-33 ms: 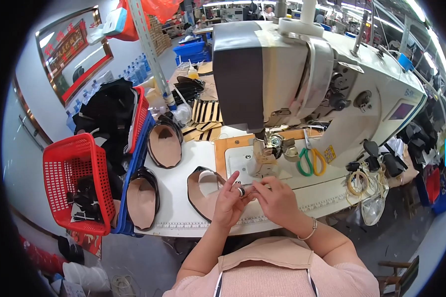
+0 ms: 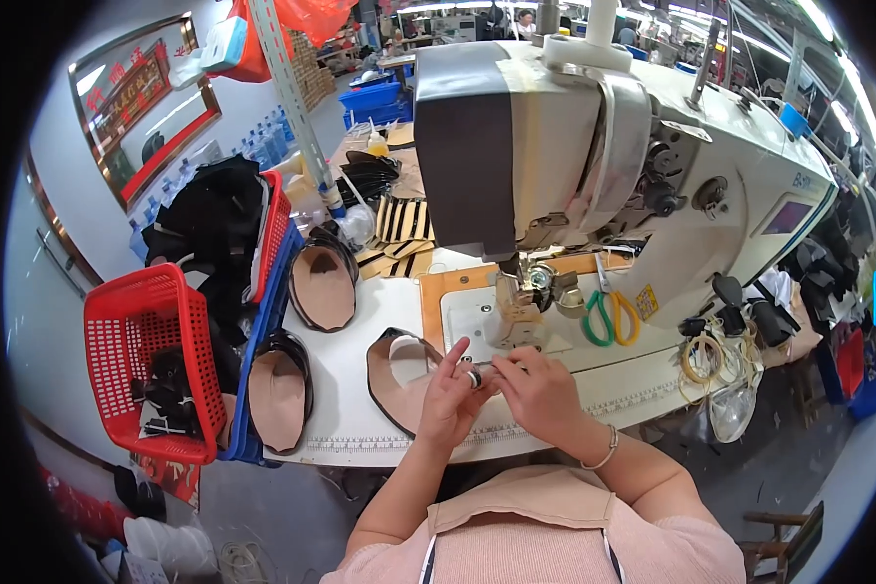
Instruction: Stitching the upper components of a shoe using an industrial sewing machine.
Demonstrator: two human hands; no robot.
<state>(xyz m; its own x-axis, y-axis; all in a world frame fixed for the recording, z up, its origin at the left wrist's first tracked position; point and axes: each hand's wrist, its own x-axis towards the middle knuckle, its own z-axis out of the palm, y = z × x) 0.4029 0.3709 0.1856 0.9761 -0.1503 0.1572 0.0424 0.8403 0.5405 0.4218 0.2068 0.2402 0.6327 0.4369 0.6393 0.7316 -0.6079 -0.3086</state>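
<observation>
Before the sewing machine [image 2: 555, 146], my two hands meet over the table's front edge. A small round dark-and-silver piece [image 2: 474, 378] sits in the curled fingers of my left hand [image 2: 446, 404], whose index finger points up; its exact kind is unclear. My right hand [image 2: 543, 394] is closed in a pinch at the left fingertips, and what it grips is hidden. Just left of my left hand, partly behind it, lies a curved beige shoe-upper piece [image 2: 389, 384] with a dark edge. The machine's needle area [image 2: 530, 282] is beyond my hands.
Green-and-yellow scissors [image 2: 611, 316] lie right of the needle area. Stacks of beige, dark-edged pieces [image 2: 322, 287] [image 2: 280, 394] stand at the left. A red basket [image 2: 204, 336] with black scraps overhangs a blue crate [image 2: 253, 380]. Cord coils [image 2: 703, 360] lie at the right.
</observation>
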